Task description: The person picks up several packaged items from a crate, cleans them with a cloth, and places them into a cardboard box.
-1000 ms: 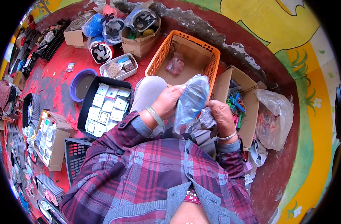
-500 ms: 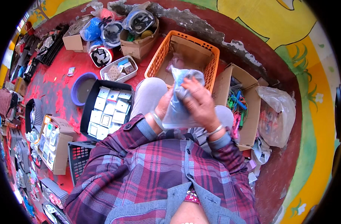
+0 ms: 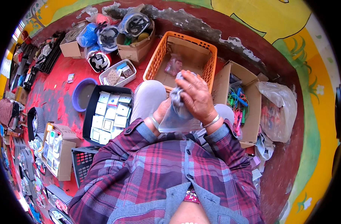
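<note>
A clear plastic bag (image 3: 179, 124) with a greyish bundle (image 3: 176, 98) inside is held above my lap, between my knees. My left hand (image 3: 162, 111) grips the bag's left side, its fingers partly hidden behind the plastic. Over the bundle from the right curls my right hand (image 3: 196, 95), fingers pressed together across its top. What the bundle is made of cannot be told. Just beyond my hands stands an orange plastic basket (image 3: 149, 65) lined with cardboard, and in it lies a small bag of pinkish items (image 3: 173, 65).
On my left sit a black tray (image 3: 89, 123) of small white boxes (image 3: 108, 124), a purple basin (image 3: 75, 98) and a white basket (image 3: 131, 77). To my right are a cardboard box (image 3: 251, 128) of colourful cords and a filled plastic bag (image 3: 277, 112). Bagged helmets (image 3: 107, 38) lie far left.
My right hand has moved slightly nearer with its fingers drawn closer over the bundle. The bag has shifted a little left and down, uncovering more of the pinkish packet in the basket.
</note>
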Action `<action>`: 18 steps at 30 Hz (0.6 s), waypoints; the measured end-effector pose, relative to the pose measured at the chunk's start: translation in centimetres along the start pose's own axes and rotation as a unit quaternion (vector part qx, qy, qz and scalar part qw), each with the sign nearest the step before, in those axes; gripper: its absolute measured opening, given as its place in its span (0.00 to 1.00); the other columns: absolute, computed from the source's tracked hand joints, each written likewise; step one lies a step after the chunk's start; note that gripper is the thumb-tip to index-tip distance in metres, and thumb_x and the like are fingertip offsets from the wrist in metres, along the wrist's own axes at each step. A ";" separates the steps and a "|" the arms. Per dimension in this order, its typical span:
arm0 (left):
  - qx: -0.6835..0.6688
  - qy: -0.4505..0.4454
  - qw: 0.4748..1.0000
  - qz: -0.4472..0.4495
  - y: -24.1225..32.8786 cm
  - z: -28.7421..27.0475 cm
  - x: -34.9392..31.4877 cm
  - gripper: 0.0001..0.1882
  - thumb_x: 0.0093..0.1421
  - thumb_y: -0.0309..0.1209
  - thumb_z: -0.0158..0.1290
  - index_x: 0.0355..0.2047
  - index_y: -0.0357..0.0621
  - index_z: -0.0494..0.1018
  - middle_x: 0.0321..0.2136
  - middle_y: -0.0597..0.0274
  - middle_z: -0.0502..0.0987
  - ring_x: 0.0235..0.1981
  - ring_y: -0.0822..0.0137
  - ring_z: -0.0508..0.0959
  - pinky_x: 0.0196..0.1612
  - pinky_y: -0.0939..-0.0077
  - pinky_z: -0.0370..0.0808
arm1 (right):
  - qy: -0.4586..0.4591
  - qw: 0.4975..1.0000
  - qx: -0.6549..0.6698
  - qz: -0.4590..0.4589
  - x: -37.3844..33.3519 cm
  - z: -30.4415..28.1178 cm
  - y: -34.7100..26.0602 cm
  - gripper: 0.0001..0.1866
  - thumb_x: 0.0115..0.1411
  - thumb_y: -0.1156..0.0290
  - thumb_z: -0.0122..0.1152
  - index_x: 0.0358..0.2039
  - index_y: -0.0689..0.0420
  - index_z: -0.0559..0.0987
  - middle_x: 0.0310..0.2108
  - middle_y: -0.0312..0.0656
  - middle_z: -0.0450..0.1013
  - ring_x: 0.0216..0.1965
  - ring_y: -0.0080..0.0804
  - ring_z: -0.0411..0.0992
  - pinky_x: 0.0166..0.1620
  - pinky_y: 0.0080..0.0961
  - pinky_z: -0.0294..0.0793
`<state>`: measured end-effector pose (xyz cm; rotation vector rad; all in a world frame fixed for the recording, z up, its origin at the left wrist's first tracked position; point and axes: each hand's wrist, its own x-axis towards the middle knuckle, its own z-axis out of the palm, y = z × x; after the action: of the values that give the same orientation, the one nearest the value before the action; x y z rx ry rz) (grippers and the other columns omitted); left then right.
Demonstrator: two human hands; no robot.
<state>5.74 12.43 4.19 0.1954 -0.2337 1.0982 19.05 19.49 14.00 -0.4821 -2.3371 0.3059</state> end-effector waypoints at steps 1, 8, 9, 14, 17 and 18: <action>0.041 0.115 0.992 0.018 0.0 0.2 0.4 0.26 0.63 0.42 0.47 0.59 0.46 0.60 0.57 0.56 0.65 0.56 0.61 0.67 0.60 0.64 0.63 | 0.017 0.997 0.053 0.054 -0.3 0.1 0.3 0.19 0.56 0.66 0.56 0.49 0.53 0.74 0.53 0.47 0.67 0.56 0.42 0.64 0.59 0.40 0.59; 0.044 0.158 0.980 0.113 0.6 1.0 0.1 0.17 0.63 0.39 0.48 0.46 0.40 0.70 0.42 0.55 0.75 0.41 0.63 0.76 0.47 0.66 0.75 | -0.009 0.984 0.178 0.014 -3.3 0.9 -1.7 0.22 0.53 0.68 0.61 0.49 0.56 0.74 0.52 0.52 0.67 0.55 0.48 0.65 0.57 0.37 0.62; 0.080 0.181 0.973 0.119 0.2 2.6 -0.7 0.18 0.64 0.40 0.44 0.43 0.38 0.70 0.40 0.52 0.75 0.40 0.62 0.76 0.46 0.64 0.76 | -0.040 0.983 0.174 -0.033 -3.9 1.0 -2.5 0.25 0.50 0.68 0.63 0.50 0.56 0.73 0.53 0.50 0.67 0.55 0.46 0.65 0.58 0.37 0.62; -0.105 0.230 0.958 0.136 -1.1 -2.6 -1.3 0.22 0.66 0.45 0.38 0.52 0.42 0.64 0.48 0.55 0.69 0.51 0.64 0.70 0.54 0.72 0.69 | -0.017 0.988 0.084 -0.129 -1.6 1.3 -2.9 0.20 0.45 0.79 0.60 0.43 0.56 0.76 0.49 0.46 0.71 0.52 0.42 0.69 0.56 0.36 0.66; 0.083 0.312 0.943 0.083 -1.5 -0.4 -0.1 0.26 0.65 0.43 0.43 0.59 0.45 0.58 0.55 0.61 0.64 0.57 0.70 0.64 0.58 0.75 0.63 | 0.034 0.994 0.056 -0.085 0.5 0.9 -1.1 0.16 0.48 0.76 0.60 0.41 0.57 0.77 0.44 0.45 0.73 0.48 0.42 0.72 0.51 0.35 0.70; 0.080 0.217 0.971 0.064 -0.9 -2.0 -0.2 0.24 0.65 0.41 0.43 0.59 0.47 0.59 0.54 0.58 0.65 0.54 0.68 0.67 0.57 0.72 0.65 | 0.054 0.995 0.062 -0.060 1.1 0.7 -0.6 0.15 0.50 0.76 0.60 0.41 0.58 0.77 0.43 0.46 0.74 0.46 0.43 0.72 0.50 0.33 0.71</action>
<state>6.59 12.38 2.18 0.0800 0.2390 1.2589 17.68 19.41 14.42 -0.2904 -2.2150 0.3562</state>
